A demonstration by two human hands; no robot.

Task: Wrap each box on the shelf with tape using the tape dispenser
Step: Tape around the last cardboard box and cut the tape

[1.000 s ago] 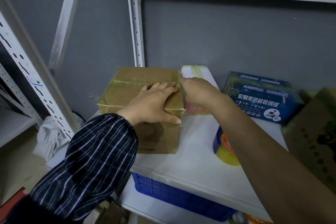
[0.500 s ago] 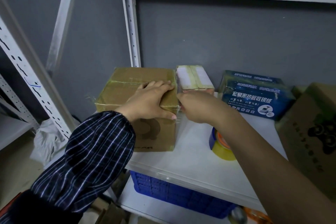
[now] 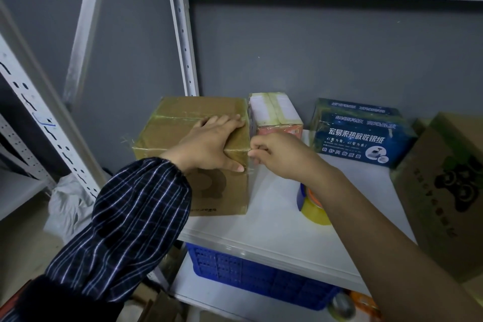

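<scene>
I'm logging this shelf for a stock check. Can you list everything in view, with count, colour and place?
brown box: 1, brown cardboard banded with tape, shelf's left end
small box: 1, white top, pinkish side, taped, at the back just right of the brown box
blue box: 1, blue with white print, back right
printed carton: 1, brown with black print, right edge
tape roll: 1, blue and yellow, on the shelf behind the right forearm
shelf: 1, white
crate: 1, blue, under the shelf
bag: 1, white, floor at left
left hand: flat on the brown box's top
right hand: fingers curled at that box's right edge, seemingly pinching clear tape
</scene>
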